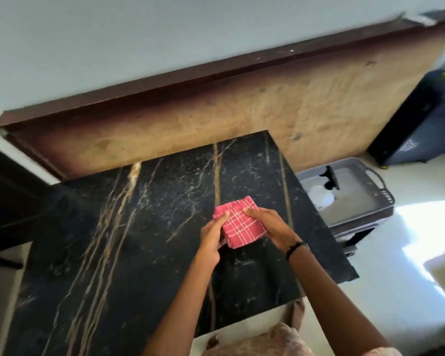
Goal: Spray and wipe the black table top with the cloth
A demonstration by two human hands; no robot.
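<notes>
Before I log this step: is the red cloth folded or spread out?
Folded: the red cloth is a compact layered square held between the left hand and right hand.

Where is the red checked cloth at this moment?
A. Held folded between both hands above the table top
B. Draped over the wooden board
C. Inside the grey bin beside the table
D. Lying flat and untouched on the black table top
A: the left hand and right hand both grip the folded cloth over the black table top.

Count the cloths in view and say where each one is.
1: the red checked cloth, folded, held over the black table top by left hand and right hand. No others visible.
</notes>
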